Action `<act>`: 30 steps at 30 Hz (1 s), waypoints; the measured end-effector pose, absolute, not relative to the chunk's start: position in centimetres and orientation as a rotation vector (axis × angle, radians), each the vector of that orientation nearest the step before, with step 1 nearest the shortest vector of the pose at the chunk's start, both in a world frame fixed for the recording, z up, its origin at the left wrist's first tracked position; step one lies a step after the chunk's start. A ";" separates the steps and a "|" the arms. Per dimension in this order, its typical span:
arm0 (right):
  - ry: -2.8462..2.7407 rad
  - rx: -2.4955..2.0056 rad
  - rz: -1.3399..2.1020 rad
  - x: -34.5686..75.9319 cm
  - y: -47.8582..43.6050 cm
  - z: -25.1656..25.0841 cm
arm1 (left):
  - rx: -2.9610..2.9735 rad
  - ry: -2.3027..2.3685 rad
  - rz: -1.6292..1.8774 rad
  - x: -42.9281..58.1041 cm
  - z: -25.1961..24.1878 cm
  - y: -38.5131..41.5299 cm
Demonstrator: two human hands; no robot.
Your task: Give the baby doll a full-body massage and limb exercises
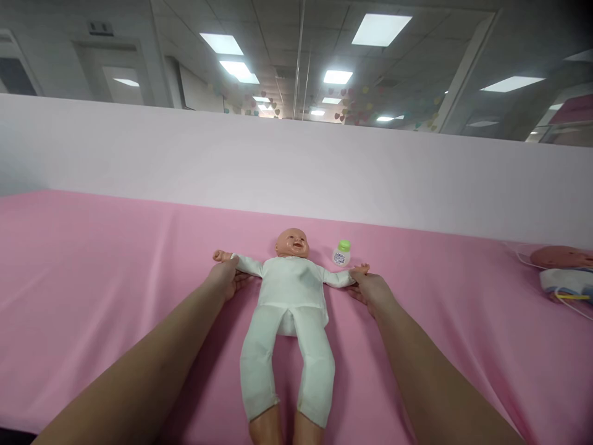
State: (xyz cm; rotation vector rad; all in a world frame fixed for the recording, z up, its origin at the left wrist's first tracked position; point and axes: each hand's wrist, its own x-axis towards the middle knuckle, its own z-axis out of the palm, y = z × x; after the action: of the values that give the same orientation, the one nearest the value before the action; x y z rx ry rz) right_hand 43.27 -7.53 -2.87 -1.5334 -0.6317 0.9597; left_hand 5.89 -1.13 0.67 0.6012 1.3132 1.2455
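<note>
A baby doll (290,309) in a pale green-white suit lies on its back on the pink sheet (92,278), arms spread wide. My left hand (225,278) is closed around the doll's arm on the left side of the picture, near its wrist. My right hand (370,289) is closed around the doll's other arm near the wrist. A small white bottle with a green cap (341,253) stands just beyond that arm, close to my right hand.
A white partition wall (296,167) runs along the far edge of the sheet. At the far right lie a second doll's head (560,256), a pale cloth bundle (567,282) and thin white cords.
</note>
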 end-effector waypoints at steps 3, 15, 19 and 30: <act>-0.584 -1.535 0.959 43.2 -7.4 -2.7 | 0.560 1.288 1.232 5.8 1.2 -1.5; -0.988 -1.356 0.703 40.2 -9.2 -0.8 | 1.229 1.244 1.376 7.2 1.3 -3.5; -1.328 -1.291 0.601 37.9 -10.9 0.8 | 1.730 1.219 1.275 8.0 1.5 -5.2; -2.122 -1.330 0.163 35.0 -12.6 2.1 | 2.430 1.174 0.846 7.7 2.7 -6.2</act>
State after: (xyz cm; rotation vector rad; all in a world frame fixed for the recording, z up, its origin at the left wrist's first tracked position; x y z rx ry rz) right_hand 35.04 -12.58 2.10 -1.3303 -2.1216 0.1626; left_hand 7.69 -6.23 2.75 2.4300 1.1737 0.8462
